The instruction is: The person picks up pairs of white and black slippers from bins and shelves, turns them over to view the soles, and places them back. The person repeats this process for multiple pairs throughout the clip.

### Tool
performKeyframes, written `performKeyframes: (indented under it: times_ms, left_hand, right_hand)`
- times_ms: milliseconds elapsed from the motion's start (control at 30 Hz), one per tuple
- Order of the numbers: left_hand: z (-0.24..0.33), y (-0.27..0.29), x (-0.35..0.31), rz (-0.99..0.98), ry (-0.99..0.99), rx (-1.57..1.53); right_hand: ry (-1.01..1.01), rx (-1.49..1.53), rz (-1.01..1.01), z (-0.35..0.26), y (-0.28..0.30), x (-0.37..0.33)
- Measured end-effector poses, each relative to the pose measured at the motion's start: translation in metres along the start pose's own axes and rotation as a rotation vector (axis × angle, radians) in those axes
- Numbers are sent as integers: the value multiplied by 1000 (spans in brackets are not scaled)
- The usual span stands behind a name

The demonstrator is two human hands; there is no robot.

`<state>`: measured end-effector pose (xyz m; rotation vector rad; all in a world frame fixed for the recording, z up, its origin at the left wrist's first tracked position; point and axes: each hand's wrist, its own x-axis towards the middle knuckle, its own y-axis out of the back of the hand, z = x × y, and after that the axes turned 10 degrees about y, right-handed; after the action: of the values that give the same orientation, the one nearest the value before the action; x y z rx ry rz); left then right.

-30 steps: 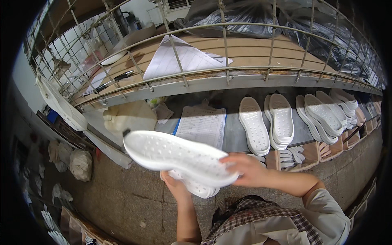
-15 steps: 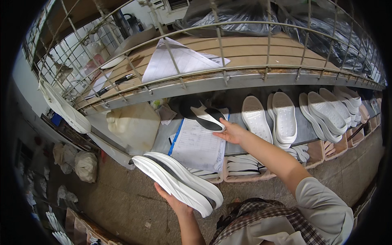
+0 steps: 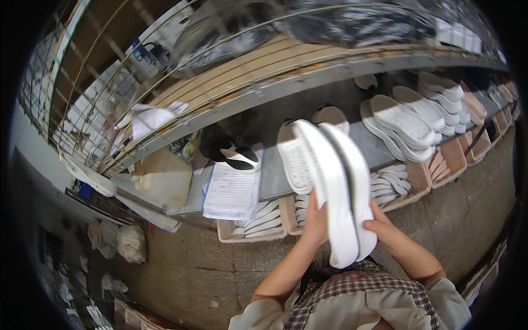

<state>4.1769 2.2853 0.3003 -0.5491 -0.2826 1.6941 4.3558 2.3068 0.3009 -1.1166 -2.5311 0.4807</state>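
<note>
Two white shoe soles [image 3: 333, 192] are clamped between left hand [image 3: 315, 224] and right hand [image 3: 384, 227] near the grey shelf [image 3: 270, 186]'s front edge.

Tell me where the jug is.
On the left side of the head view, the jug sits below the upper shelf, just left of the papers.

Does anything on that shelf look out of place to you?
One black-and-white sole lies dark side up partly over the papers, while the white soles along the shelf lie hollow side up. The papers also jut past the shelf's front edge. I see no spill.
</note>
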Motion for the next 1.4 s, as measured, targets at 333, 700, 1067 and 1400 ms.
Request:
performKeyframes:
  times_ms: [333,700,1067,1400]
  left_hand:
    - [-159,-182,31,-745,581,-215]
    - [-226,-301,-7,-914,878,-620]
    - [-247,-314,12,-929,959,-559]
    - [-191,-320,37,-723,630,183]
  right_hand:
    - [330,284,615,-59,116,-183]
    - [590,713,924,-82,198,-324]
    - [612,514,891,-69,199,-324]
    - [434,146,768,-89,197,-247]
